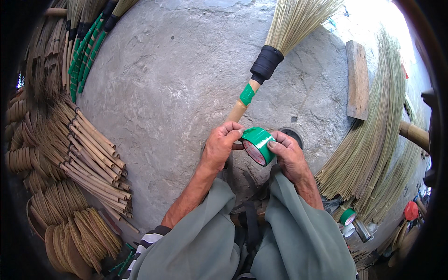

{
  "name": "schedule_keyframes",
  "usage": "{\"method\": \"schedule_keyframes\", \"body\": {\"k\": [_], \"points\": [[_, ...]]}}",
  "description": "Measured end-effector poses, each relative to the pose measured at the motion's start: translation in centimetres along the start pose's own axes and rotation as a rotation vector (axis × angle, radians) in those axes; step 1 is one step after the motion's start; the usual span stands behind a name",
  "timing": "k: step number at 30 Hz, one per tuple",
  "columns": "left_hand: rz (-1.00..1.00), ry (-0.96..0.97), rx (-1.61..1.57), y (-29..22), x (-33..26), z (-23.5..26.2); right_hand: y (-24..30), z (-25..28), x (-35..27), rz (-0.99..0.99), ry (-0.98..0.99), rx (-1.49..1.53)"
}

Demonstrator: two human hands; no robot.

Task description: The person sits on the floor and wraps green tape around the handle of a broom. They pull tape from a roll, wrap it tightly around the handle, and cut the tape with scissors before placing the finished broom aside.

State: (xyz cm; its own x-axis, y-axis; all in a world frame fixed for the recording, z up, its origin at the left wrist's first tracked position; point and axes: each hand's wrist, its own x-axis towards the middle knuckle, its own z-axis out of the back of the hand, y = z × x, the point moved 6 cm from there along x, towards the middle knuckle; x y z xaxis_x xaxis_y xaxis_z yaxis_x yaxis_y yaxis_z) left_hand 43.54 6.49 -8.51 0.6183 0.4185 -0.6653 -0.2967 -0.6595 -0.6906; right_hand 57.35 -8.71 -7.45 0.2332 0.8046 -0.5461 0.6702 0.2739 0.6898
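A roll of green tape is between my two hands, over the gap between my knees. My right hand grips the roll's right side, thumb on its outer face. At the left side, my left hand is closed with thumb and finger pinching the tape's edge. A straw broom lies beyond, its bristles pointing away and to the right. Black binding wraps its neck, and one green tape strip crosses its pale handle. The handle's near end disappears behind my left hand.
To the left lie a stack of bamboo handles and coiled braided bundles; brooms with green-wrapped handles stand farther back. Long straw bundles and a wooden plank lie at right. Another green tape roll sits near my right knee.
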Motion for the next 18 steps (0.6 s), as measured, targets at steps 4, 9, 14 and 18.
{"method": "schedule_keyframes", "body": {"k": [4,9,14,18], "points": [[0.067,0.021,-0.075,0.37,-0.03,-0.1,0.01,0.23,-0.12,-0.012,-0.023,0.033],[0.088,0.014,-0.061,0.28,-0.14,-0.24,-0.06,0.3,-0.03,-0.017,-0.019,0.01],[0.003,0.019,0.001,-0.26,-0.38,-0.31,-0.18,0.37,0.11,-0.033,-0.006,0.031],[0.069,0.044,0.006,0.37,-0.25,-0.21,-0.03,0.31,0.09,-0.043,0.008,0.007]]}}
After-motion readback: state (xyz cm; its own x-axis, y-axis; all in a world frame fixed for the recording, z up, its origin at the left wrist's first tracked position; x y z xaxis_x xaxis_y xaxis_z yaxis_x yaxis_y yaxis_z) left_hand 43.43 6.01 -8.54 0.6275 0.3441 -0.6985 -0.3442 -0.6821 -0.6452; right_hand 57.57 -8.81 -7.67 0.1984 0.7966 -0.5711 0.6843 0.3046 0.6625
